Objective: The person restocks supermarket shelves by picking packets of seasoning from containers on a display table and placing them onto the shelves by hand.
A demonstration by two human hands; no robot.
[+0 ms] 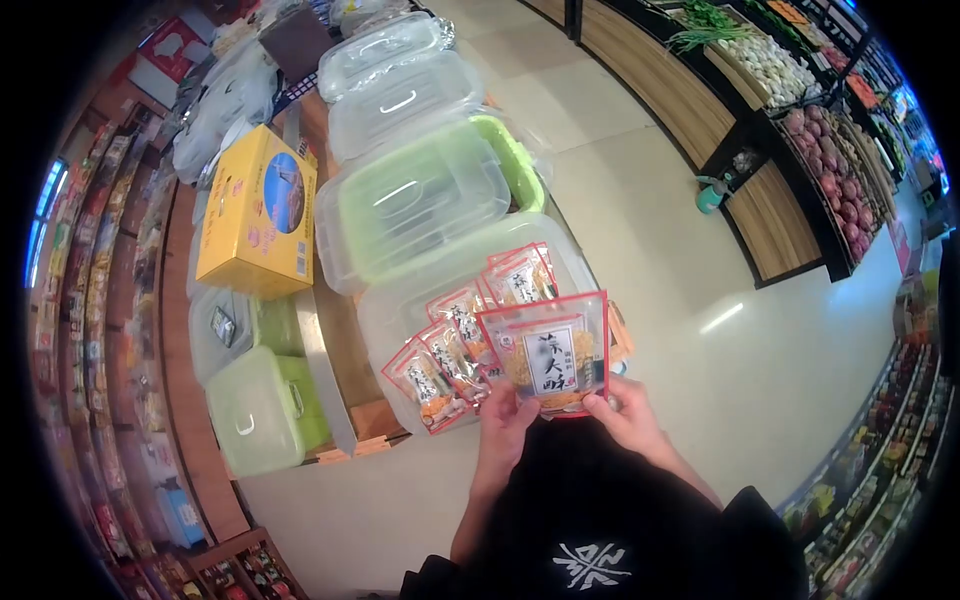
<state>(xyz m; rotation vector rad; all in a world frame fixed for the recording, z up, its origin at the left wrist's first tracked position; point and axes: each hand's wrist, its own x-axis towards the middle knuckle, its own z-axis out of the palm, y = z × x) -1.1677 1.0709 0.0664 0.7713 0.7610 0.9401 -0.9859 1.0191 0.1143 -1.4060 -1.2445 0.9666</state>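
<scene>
A clear snack packet with a red border (545, 350) is held up in front of me by its lower edge. My left hand (503, 420) pinches the lower left corner, while my right hand (622, 408) grips the lower right. Golden crumbly pieces show through the plastic around a white label with black characters. Just beyond and to the left, several similar packets (425, 385) lie overlapping on a translucent bin lid (385, 310). Part of that pile is hidden behind the held packet.
Behind the pile stand a green bin with its lid askew (520, 165) and more lidded bins (400, 105). A yellow carton (240, 230) sits to the left. Packed shelves (100, 330) line the left; a produce stand with onions (835, 175) is at upper right, beside a green spray bottle (711, 196).
</scene>
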